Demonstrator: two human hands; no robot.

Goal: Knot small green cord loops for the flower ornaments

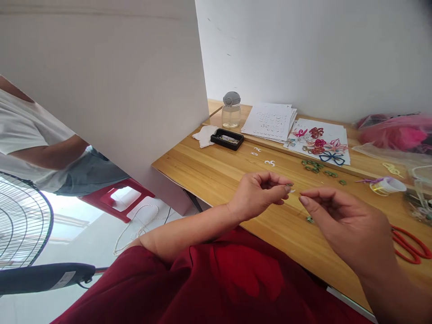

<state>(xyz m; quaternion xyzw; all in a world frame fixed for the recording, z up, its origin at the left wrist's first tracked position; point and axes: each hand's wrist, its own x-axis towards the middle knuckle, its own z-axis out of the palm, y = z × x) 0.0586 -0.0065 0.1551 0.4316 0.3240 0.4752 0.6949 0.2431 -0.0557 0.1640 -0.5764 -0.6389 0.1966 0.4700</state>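
Over the desk, my left hand (259, 195) is closed in a pinch, with a tiny greenish bit and a small white curved piece (292, 191) at its fingertips. Just to the right, my right hand (351, 225) holds thumb and forefinger together; whatever they grip, if anything, is too fine to make out. The two hands are a short gap apart. A small green ornament (309, 219) lies on the wood under my right hand. Several green looped ornaments (312, 166) sit farther back. White curved paper pieces (270, 163) lie beyond my left hand.
Red-handled scissors (413, 260) and a spool (388, 185) are at right. A black tray (227, 138), a bottle (231, 110), paper sheets (266, 119) and colourful looped flowers (317, 146) stand behind. Left of a partition (101, 81) are a person (43, 144), red stool and fan.
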